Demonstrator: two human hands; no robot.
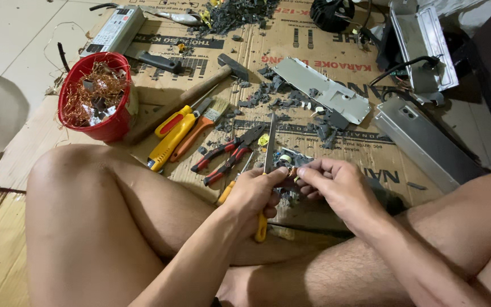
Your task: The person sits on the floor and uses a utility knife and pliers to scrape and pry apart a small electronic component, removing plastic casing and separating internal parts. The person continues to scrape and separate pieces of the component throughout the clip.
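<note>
Seated cross-legged on cardboard [24, 165] spread over the floor, knees to either side of the work.

Left hand [255, 196] wrapped shut around a screwdriver [269, 149] with a yellow handle, handle end poking out below the fist, flat blade pointing up and away past the knuckles. Thumb pressed along the shaft.

Right hand [336, 185] just beside the left, nearly touching. Fingers [313, 170] curled and pinching a small part [288, 171], held against the blade's base. Part mostly hidden by both hands; kind cannot be told beyond a bit of yellow and dark.

Just beyond the fingers: red-handled pliers [228, 154], lying flat. Further left of these: yellow-and-red cutters [170, 132], a brush [203, 122] with orange handle, a hammer [200, 91] with wooden shaft, head toward the far side.

Well left of the hands, near the left knee: red bucket [109, 128] full of tangled copper wire [92, 94].

Beyond the fingers, far side: grey metal plate [322, 90] among dark broken bits [279, 94]. More dark debris [234, 14] heaped at the top edge. Grey power unit [115, 28] at far left.

Right of the fingers, well apart: long metal case [421, 142], another open casing [421, 40] behind it with black cable [399, 67].
</note>
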